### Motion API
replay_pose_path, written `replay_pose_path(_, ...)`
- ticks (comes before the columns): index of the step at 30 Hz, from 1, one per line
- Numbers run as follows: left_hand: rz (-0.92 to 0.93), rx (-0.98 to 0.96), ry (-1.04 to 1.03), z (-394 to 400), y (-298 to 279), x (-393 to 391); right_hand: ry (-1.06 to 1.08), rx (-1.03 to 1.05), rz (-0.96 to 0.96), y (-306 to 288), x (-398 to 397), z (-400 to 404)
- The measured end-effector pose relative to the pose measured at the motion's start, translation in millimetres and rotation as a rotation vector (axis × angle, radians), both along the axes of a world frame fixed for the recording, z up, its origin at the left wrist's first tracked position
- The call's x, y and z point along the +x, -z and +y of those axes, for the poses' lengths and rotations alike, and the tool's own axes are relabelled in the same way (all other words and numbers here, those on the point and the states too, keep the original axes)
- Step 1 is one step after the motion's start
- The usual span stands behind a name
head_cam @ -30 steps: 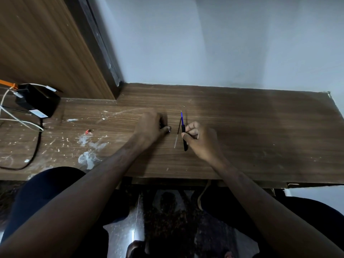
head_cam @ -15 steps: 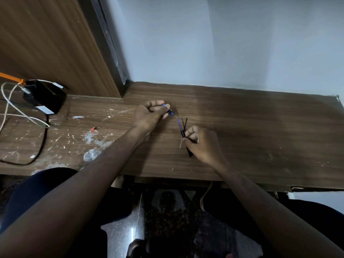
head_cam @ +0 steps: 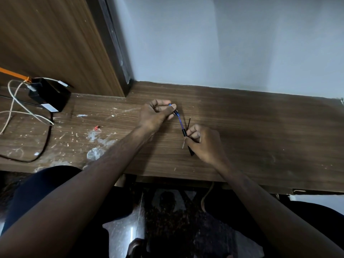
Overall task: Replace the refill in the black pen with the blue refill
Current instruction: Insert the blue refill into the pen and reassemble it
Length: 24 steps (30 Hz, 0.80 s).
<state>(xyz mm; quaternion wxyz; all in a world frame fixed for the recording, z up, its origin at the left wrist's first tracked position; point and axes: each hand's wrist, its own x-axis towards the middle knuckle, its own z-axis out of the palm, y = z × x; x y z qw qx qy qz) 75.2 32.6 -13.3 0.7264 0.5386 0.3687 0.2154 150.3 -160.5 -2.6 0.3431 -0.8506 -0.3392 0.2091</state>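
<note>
My right hand (head_cam: 203, 144) grips the black pen barrel (head_cam: 184, 133) just above the wooden desk (head_cam: 260, 131); its lower end pokes out below my fingers. The thin blue refill (head_cam: 180, 122) sticks out of the barrel's top and bends up-left. My left hand (head_cam: 155, 113) pinches a small dark pen piece (head_cam: 175, 113) at the refill's upper end. A second thin refill (head_cam: 188, 123), dark above and pale below, lies on the desk right behind the pen, partly hidden by my right hand.
A black adapter box (head_cam: 49, 94) with white, black and orange cables (head_cam: 14, 108) sits at the far left. White flecks and clear plastic scraps (head_cam: 95, 151) litter the desk's left part. A wooden panel (head_cam: 55, 43) and a wall border the back.
My left hand picked a small piece off the desk, lifted it and brought it to the upper end of the blue refill. My right hand tilted the pen left, keeping its grip.
</note>
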Motion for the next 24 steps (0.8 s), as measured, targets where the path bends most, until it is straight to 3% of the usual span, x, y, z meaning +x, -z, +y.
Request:
replay_pose_path(8,0.046,0.042,0.108,-5.4,-2.3,0.5,0.01,0.015,-0.001,-0.1,1.4,0.3)
replay_pose_path(17,-0.004,0.013,-0.101,8.8,-2.5,0.5,-0.016,0.026,-0.011,0.2,0.5,-1.0)
replay_pose_path(24,0.025,0.075,0.008,1.2,-1.2,0.4,-0.008,0.024,-0.01,0.2,0.7,0.2)
